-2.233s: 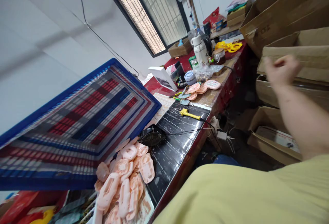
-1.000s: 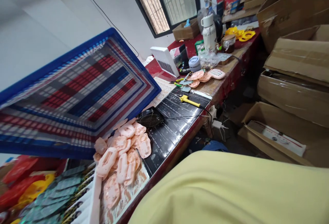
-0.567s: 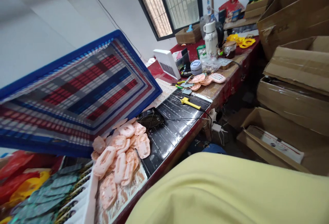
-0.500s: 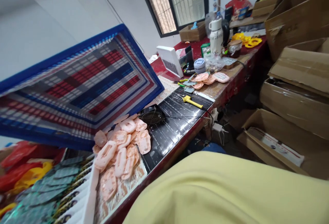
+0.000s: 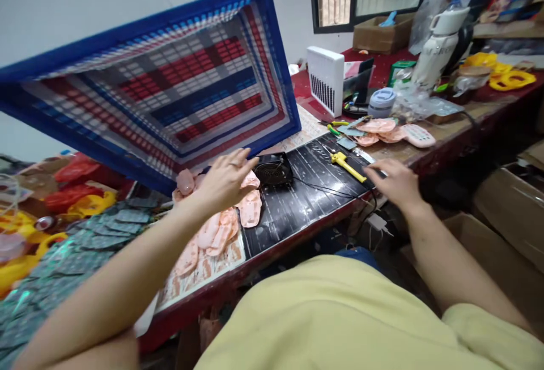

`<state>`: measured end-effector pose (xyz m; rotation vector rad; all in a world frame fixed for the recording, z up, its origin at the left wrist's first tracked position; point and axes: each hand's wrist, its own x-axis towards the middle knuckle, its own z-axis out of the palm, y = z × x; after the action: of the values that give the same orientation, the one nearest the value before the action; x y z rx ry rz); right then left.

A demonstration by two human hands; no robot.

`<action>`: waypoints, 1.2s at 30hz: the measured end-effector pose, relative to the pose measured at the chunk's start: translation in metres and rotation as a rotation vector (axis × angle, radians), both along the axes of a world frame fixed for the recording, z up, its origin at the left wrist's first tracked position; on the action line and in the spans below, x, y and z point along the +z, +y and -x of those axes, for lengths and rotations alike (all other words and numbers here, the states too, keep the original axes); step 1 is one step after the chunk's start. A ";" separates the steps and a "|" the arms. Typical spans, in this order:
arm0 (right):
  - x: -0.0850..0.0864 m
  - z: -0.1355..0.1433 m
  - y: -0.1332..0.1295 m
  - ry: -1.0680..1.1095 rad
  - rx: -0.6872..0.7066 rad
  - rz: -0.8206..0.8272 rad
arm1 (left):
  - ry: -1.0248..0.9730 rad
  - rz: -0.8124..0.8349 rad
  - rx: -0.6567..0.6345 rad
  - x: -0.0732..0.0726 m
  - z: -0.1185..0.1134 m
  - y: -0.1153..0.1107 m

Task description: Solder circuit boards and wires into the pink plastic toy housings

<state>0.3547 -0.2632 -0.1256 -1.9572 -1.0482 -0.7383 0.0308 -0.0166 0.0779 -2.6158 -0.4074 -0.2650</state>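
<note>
My left hand (image 5: 227, 177) hovers above a heap of pale pink plastic shells (image 5: 215, 231), fingers stretched out and nothing held. Just beyond its fingertips lies a small black fan (image 5: 272, 170) on a shiny black mat (image 5: 293, 211). On the right, my right hand (image 5: 395, 182) reaches over the table edge with its fingers apart, close to the handle end of a yellow soldering iron (image 5: 348, 167). Whether a fingertip touches the handle I cannot tell. A cable runs from the iron's handle over the edge.
A blue-rimmed plastic basket (image 5: 276, 64) stands tilted behind the shells. Many green circuit boards (image 5: 85, 245) lie at left. Further back are a white slotted box (image 5: 326, 81), a white bottle (image 5: 440, 47) and more pink shells (image 5: 382, 129). Cardboard boxes (image 5: 510, 205) stand at right.
Both my arms have come into view, left over the shells and right near the soldering iron. The view has turned left, so the table's contents sit further right.
</note>
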 end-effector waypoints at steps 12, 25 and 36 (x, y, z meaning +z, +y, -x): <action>-0.023 -0.013 0.066 0.202 -0.062 0.326 | 0.054 0.084 -0.056 -0.068 -0.093 0.098; -0.028 -0.032 0.049 0.179 0.079 0.014 | 0.074 0.005 0.094 -0.049 -0.118 0.093; -0.233 -0.020 -0.070 0.599 -0.135 -0.340 | 0.136 0.037 -0.651 -0.100 -0.231 -0.070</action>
<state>0.3749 -0.3330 -0.3582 -1.7886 -0.4030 -0.3279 0.2615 -0.0870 -0.0219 -2.7050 0.5031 -0.2842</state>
